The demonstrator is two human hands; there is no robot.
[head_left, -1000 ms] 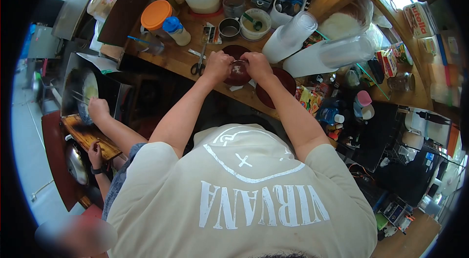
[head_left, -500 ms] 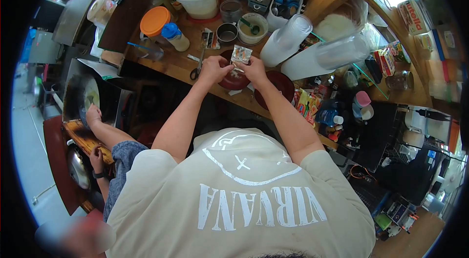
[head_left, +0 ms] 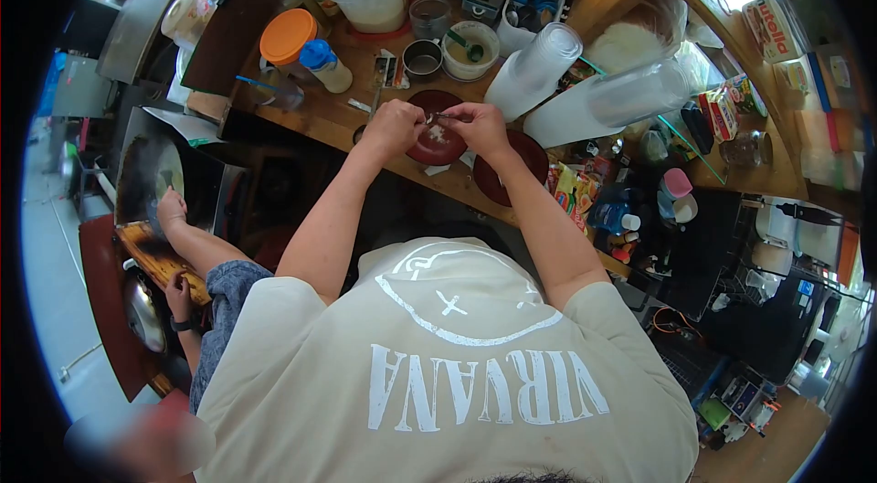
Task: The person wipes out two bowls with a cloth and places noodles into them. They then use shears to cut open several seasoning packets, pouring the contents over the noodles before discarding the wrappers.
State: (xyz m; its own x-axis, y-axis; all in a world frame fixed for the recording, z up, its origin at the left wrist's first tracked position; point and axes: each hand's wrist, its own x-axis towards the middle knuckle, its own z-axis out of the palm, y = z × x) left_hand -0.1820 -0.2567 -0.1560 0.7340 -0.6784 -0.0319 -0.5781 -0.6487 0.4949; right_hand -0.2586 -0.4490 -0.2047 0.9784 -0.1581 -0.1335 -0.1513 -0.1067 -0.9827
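Observation:
My left hand point(head_left: 396, 128) and my right hand point(head_left: 479, 128) meet above a dark red plate point(head_left: 427, 150). Both are closed in a pinch on a small silver sachet point(head_left: 435, 117), which shows only as a thin edge between the fingertips. White bits or powder point(head_left: 438, 133) lie on the plate beneath. A second dark red plate point(head_left: 523, 174) sits below my right forearm. Just left of my left hand are scissors point(head_left: 359, 133), mostly hidden by it.
Behind my hands stand a metal cup point(head_left: 422, 60), a white tub with a green spoon point(head_left: 470, 53) and a blue-capped bottle point(head_left: 326, 67). Stacked plastic cups point(head_left: 534, 72) rise at right. At left, another person's hand point(head_left: 171, 207) is by a steaming pan point(head_left: 146, 177).
The sachet's silver face was raised toward me; now it is turned edge-on or folded down between my fingers. My right hand has shifted slightly right, and more white bits show.

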